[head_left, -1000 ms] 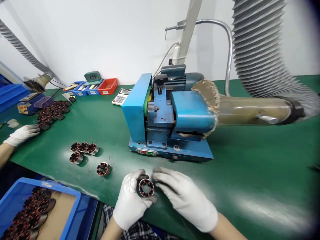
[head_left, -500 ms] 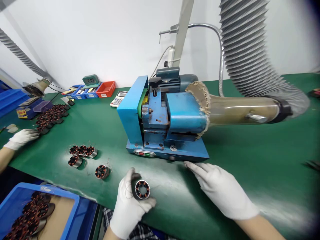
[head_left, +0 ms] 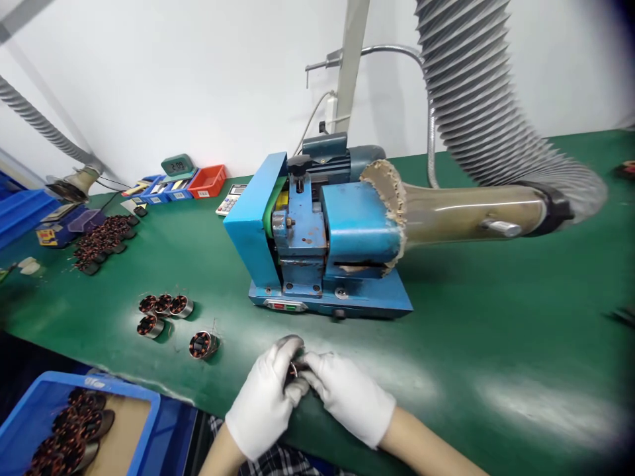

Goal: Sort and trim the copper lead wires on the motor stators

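Five wound stators (head_left: 169,317) lay at ten o'clock of the gloved left hand (head_left: 265,400) and right hand (head_left: 347,396), both closed around one more stator (head_left: 292,371), while a bin (head_left: 74,433) of others waited.

machine (head_left: 317,244) mid-table | loose stators (head_left: 166,314) left of it | calculator (head_left: 227,201) behind-left | crate (head_left: 74,430) front-left

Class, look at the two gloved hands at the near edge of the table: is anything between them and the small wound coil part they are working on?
Nothing visible. The left hand and right hand both close directly around the coil part, mostly hiding it. The other coil parts lie apart to the left, and the blue machine stands behind.
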The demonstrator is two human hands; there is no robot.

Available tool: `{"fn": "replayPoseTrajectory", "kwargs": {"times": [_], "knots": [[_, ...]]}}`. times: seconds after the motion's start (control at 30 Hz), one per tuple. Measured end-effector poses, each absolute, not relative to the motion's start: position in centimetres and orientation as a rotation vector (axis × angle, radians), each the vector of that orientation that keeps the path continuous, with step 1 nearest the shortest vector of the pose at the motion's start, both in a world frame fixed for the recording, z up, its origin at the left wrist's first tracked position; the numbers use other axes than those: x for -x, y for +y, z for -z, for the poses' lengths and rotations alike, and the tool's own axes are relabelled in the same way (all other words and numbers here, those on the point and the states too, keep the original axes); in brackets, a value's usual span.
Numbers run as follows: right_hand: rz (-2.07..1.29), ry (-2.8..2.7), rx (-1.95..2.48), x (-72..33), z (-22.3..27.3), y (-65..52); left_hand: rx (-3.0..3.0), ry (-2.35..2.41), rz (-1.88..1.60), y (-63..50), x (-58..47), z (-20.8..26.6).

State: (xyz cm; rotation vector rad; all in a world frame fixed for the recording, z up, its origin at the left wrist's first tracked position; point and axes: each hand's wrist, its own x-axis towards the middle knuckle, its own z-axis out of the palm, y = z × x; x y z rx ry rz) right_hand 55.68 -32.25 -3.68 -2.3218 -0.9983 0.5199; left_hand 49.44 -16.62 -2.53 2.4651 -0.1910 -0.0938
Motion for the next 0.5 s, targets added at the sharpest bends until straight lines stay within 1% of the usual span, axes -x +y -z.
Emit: {"fn": "replayPoseTrajectory", "kwargs": {"times": [0.13,0.3,0.37,0.43,0.5], "knots": [[-0.619,-0.672,1.982,-55.2,4.1,-32.2,-2.453,-0.21,0.028,-17.1,-48.8,2.9],[-0.911,-0.25,1.633,-55.9,4.1,-32.7,-2.553,-0.183,-0.036,-18.3,-48.9,3.2],[-0.972,-0.065,1.536,-56.7,4.1,-33.7,-2.594,-0.176,-0.059,-18.6,-48.9,3.5],[-0.825,0.04,1.578,-57.4,3.9,-35.0,-2.604,-0.175,-0.078,-18.8,-48.9,3.6],[-0.481,-0.02,1.748,-57.6,3.6,-36.0,-2.603,-0.167,-0.089,-18.9,-48.9,3.8]]}}
